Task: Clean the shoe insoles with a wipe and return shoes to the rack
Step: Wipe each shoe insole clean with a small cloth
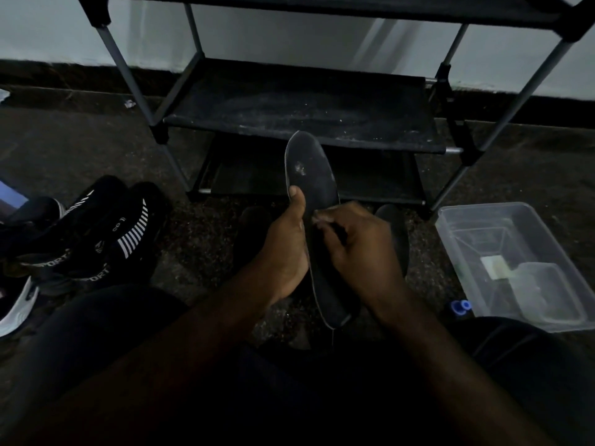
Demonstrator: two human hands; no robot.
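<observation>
Black sneakers (96, 233) with white stripes lie in a loose heap on the dark speckled floor (199, 239) at the far left, a white-soled shoe (16, 307) just in front of them. Toward the centre, the left hand (283, 249) grips the left edge of a dark insole (310, 178), thumb pressed flat on its upper face and fingers hidden behind it; this grip is closed on the insole. The insole stands nearly upright, toe end up, with a pale scuffed patch near the toe, in front of the lower shelves of a black shoe rack (299, 104) whose dusty shelf carries no shoes. The right hand (360, 243) is curled against the middle of the insole's face, fingertips bunched together; whether its grip holds a wipe cannot be told in the dim light. Just right of that hand, a second dark insole (397, 233) lies on the floor. At the far right a clear plastic tub (492, 220) sits on the floor, holding a smaller clear container (547, 291) and a pale square item (495, 267); a blue cap (460, 307) rests beside its near corner.
</observation>
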